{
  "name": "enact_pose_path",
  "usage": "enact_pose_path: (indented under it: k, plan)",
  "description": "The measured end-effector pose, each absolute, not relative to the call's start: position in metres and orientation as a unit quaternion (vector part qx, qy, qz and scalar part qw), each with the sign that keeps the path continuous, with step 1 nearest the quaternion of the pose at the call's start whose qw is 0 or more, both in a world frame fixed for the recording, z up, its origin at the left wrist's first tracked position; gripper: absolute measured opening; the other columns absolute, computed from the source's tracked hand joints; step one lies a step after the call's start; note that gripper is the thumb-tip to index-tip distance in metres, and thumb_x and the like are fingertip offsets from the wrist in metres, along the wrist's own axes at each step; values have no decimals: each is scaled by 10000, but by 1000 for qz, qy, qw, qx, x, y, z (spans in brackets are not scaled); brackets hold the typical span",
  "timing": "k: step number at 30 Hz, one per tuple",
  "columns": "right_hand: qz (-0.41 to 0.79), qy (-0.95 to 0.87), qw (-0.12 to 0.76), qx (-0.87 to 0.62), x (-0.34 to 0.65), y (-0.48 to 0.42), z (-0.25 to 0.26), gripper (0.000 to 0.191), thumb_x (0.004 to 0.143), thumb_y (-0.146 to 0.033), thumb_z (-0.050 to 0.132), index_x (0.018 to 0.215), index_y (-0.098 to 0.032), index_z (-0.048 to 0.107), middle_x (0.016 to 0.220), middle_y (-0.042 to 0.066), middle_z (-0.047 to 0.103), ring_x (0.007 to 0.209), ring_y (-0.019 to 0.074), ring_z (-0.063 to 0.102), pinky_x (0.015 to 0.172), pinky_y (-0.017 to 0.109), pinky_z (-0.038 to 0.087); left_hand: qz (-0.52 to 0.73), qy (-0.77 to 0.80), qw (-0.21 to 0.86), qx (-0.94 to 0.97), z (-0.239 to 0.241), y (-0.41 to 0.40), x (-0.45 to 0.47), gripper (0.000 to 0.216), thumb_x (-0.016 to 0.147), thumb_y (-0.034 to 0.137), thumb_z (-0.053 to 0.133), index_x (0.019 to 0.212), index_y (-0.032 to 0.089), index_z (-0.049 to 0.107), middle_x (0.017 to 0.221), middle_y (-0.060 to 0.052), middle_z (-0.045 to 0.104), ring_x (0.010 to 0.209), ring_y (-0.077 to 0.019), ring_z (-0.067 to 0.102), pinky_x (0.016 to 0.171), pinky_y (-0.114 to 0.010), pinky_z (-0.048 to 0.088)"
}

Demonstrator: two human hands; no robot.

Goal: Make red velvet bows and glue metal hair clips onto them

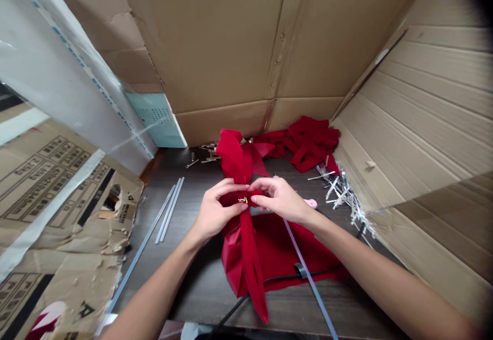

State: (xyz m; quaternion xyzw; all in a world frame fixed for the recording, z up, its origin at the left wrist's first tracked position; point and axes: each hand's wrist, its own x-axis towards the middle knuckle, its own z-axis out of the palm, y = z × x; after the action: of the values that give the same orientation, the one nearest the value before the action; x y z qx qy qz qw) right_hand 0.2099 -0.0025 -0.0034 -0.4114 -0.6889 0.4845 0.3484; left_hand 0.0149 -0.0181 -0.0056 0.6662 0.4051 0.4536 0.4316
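- At the middle of the dark table [192, 288], in the head view, red fabric [252, 258] is gathered between both hands, one loose end trailing to the near side.
- Left hand [215, 209]: thumb and fingers pinch the bunched middle beside a small gold-coloured ornament [243, 200].
- Right hand [283, 196]: thumb and forefinger nip the fabric just right of that ornament.
- Judging by its limp folds, the fabric should be light, soft and easily creased; the ornament looks hard and slippery, so the bunched middle seems the surest hold.
- Far right: red strips [311, 142] near silvery ties [342, 191].
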Motion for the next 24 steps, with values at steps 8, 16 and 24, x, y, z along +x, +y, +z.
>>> enact_pose_path:
  k: [8, 16, 24]
  plan:
    - [497, -671, 338, -434, 212, -5, -1, 176, 802, -320, 625, 782, -145, 629, 535, -14, 584, 431, 87, 487, 425, 215, 364, 459, 417, 410, 669, -5, -20, 16, 383, 699, 249, 766, 1080, 226, 729, 1060, -58, 585, 993, -201, 595, 887, -309, 466]
    - [525, -643, 339, -442, 210, -13, 0, 232, 792, -360, 663, 710, -150, 608, 472, -19, 574, 376, 74, 462, 384, 193, 334, 443, 419, 330, 720, -8, -23, 18, 387, 737, 244, 741, 1121, 206, 709, 1110, -75, 611, 1053, -213, 589, 966, -333, 436]
    - [583, -576, 388, -421, 206, -19, 1, 295, 706, -389, 758, 732, -143, 597, 542, 17, 632, 395, 97, 518, 344, 189, 351, 438, 370, 232, 786, -9, -25, 18, 442, 788, 253, 698, 1224, 211, 640, 1142, -99, 597, 1067, -230, 589, 948, -370, 477]
